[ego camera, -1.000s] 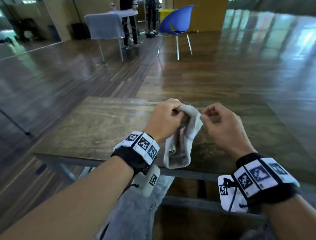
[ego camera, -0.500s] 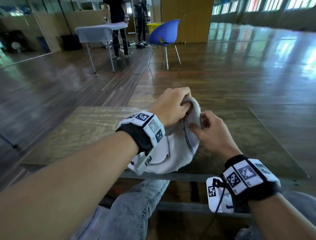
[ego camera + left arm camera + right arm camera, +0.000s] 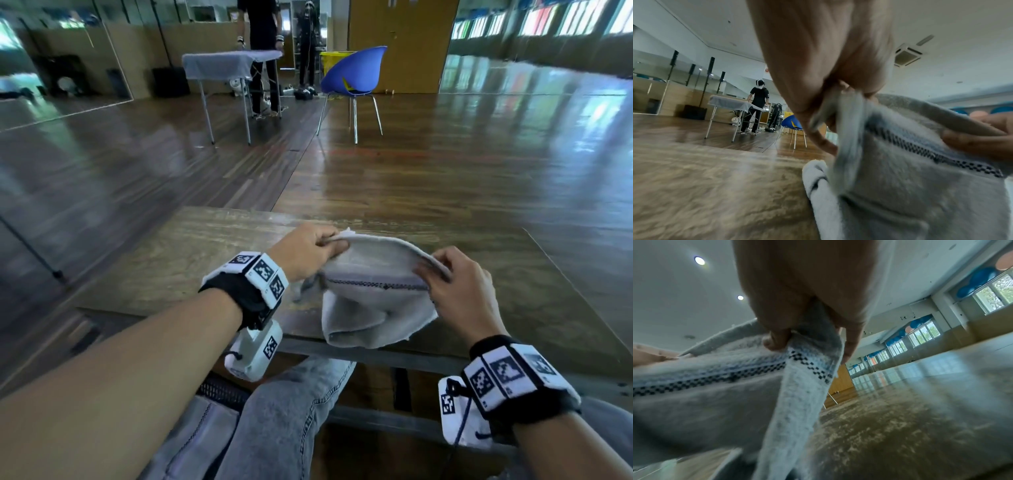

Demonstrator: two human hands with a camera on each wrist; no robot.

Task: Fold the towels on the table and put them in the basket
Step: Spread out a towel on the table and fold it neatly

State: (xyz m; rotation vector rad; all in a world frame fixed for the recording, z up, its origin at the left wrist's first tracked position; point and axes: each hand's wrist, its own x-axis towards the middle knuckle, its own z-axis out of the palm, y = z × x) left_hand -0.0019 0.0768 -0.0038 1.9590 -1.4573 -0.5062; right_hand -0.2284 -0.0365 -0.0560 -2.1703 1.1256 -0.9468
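Note:
A small white towel (image 3: 373,301) with a dark checkered stripe hangs above the near edge of the wooden table (image 3: 171,260). My left hand (image 3: 310,250) pinches its upper left corner and my right hand (image 3: 455,284) pinches its upper right corner, so the top edge is stretched between them. The lower part droops in loose folds onto the table edge. The left wrist view shows my left hand (image 3: 828,78) pinching the towel (image 3: 910,194). In the right wrist view my right hand (image 3: 797,318) pinches the striped edge of the towel (image 3: 715,386). A dark mesh basket (image 3: 222,390) shows partly under my left wrist.
Beyond the table lies an open wooden floor. A blue chair (image 3: 352,75) and a cloth-covered folding table (image 3: 226,63) stand far back, with two people standing behind them. My knees in jeans (image 3: 281,421) are under the table's near edge.
My hands have moved apart, spreading the bunched towel wide between them. The right hand has shifted right along the top edge. The head view has tilted up.

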